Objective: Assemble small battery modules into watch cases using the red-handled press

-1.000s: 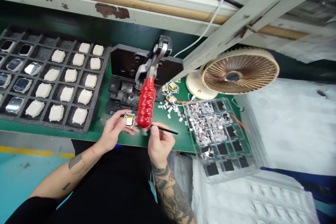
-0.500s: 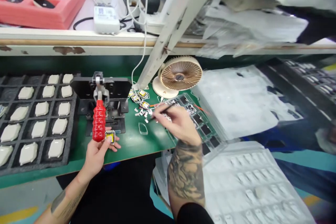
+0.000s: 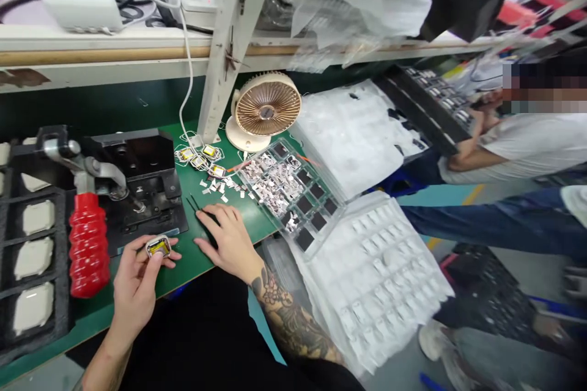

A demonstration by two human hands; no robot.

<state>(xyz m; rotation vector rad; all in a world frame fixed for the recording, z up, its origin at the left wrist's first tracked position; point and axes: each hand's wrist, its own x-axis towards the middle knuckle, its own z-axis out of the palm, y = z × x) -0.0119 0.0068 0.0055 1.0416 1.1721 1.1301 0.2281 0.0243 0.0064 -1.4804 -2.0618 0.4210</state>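
Observation:
My left hand (image 3: 137, 281) grips a small rounded-square watch-like case (image 3: 158, 247) with a yellow part inside, thumb on its lower edge. Over the green bench, my right hand (image 3: 227, 238) holds dark tweezers (image 3: 198, 208) between thumb and fingers, their tips pointing away from me. Just beyond them lie loose small white pieces (image 3: 224, 186) and several wired yellow parts (image 3: 210, 151). Left of my left hand stands a black toggle press (image 3: 137, 195) with a red ribbed handle (image 3: 89, 244).
At far left is a black divided tray (image 3: 62, 256) of pale square parts. A beige fan (image 3: 267, 111) stands behind a clear compartment tray (image 3: 316, 241) holding white pieces. White moulded trays (image 3: 389, 269) lie at right. Beyond them, a co-worker (image 3: 518, 140) handles a dark tray.
The view has swung right and closer. My right hand has moved left and lower with the tweezers, nearer my left hand. The clear ring on the bench no longer shows.

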